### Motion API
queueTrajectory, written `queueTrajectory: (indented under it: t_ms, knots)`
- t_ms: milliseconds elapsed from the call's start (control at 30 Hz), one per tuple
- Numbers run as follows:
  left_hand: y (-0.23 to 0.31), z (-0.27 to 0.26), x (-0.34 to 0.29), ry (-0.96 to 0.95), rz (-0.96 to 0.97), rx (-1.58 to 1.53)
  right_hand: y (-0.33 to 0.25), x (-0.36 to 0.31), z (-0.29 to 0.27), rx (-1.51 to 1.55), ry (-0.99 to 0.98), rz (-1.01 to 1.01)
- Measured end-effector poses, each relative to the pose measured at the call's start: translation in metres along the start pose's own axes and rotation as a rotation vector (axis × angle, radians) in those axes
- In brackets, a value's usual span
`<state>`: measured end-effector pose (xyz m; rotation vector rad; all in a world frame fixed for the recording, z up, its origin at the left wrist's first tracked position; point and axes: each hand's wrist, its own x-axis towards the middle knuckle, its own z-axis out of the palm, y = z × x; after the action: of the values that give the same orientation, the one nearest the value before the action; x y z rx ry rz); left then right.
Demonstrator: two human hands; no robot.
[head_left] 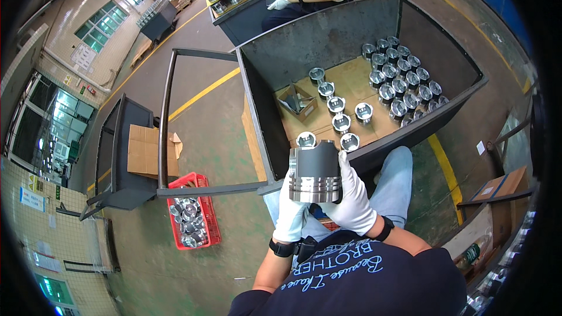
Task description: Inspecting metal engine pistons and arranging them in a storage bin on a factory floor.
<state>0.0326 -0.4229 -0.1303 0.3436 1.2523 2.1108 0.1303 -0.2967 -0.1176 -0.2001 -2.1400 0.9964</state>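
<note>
we see fairly bright, even indoor light, pale glow at the window (102,26), glints on the crisp metal piston (315,171) before us, shade inside the grey bin (316,35), our view bending toward black corners, far background soft

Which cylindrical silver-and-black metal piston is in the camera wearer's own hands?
The foreground piston, held between the white-gloved left hand and white-gloved right hand, unlike those standing in the dark rectangular metal bin.
</note>
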Motion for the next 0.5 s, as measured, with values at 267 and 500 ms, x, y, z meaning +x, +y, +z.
queueTrajectory:
  t_ms: [267,500]
  knots:
    - [0.008,0.013,0.004,-0.064,0.084,0.273,0.007,0.000,0.006,0.026,0.093,0.087]
    - [0.015,0.014,0.000,-0.309,0.274,0.320,0.011,-0.001,-0.003,0.194,0.125,0.057]
